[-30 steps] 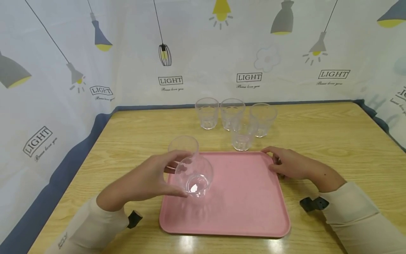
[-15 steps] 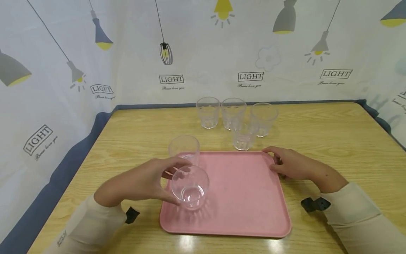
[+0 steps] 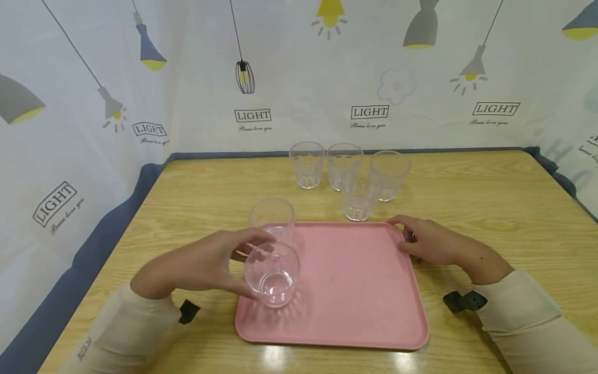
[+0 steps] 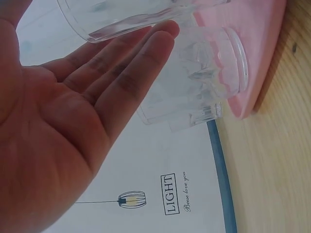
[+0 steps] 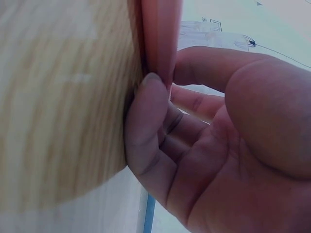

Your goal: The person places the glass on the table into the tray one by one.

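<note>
A clear plastic cup (image 3: 273,283) stands upright on the left part of a pink tray (image 3: 359,296). My left hand (image 3: 210,259) holds this cup from its left side, fingers around the far side and thumb at the near side. In the left wrist view those fingers are nearly straight against the cup wall (image 4: 121,17). A second clear cup (image 3: 271,212) stands just behind, at the tray's back left corner. With thumb and fingers, my right hand (image 3: 432,243) pinches the tray's right rim (image 5: 163,39) near its back corner.
Several more clear cups stand on the wooden table (image 3: 201,192) behind the tray, the nearest cup (image 3: 357,202) close to its back rim. A white printed curtain (image 3: 299,67) hangs behind the table and along its sides.
The left hand has lowered the cup toward the tray's front left and then shifted it slightly left. The right hand stays at the tray's rim.
</note>
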Motion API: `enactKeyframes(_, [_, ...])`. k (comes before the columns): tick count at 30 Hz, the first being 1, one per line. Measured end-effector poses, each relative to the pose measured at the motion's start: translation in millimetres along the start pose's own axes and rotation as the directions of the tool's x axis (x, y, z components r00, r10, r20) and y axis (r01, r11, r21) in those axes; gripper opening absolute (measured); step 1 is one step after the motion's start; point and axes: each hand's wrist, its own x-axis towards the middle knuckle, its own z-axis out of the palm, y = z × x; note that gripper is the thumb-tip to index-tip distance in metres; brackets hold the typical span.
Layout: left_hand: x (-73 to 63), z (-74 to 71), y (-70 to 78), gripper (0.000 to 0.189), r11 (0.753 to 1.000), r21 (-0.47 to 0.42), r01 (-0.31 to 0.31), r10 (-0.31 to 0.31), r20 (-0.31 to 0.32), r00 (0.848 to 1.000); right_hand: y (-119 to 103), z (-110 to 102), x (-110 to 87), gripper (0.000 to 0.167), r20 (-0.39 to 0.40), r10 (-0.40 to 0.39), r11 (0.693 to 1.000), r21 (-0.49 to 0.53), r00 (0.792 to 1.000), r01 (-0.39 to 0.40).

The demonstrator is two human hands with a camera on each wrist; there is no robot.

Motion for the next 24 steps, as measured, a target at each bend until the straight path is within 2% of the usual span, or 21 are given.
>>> enactKeyframes(17, [1.6, 0.0, -4.3, 0.084, 0.999, -0.034, -0.010, 0.011, 0.029, 1.000, 2.3, -0.6, -1.5, 0.054, -0.002, 0.003, 1.000, 0.001, 1.000, -0.003])
enactKeyframes(21, [-2.6, -1.0, -6.3, 0.086, 1.000, -0.004, 0.010, -0.010, 0.028, 1.000, 0.0, 0.2, 0.2, 0.054, 0.004, -0.012, 1.000, 0.011, 1.000, 0.012])
enactKeyframes(24, [-2.9, -2.5, -7.1, 0.086, 0.999, 0.039, 0.001, -0.002, 0.033, 0.999, -0.9, 0.2, -0.7, 0.054, -0.002, -0.004, 1.000, 0.006, 1.000, 0.004])
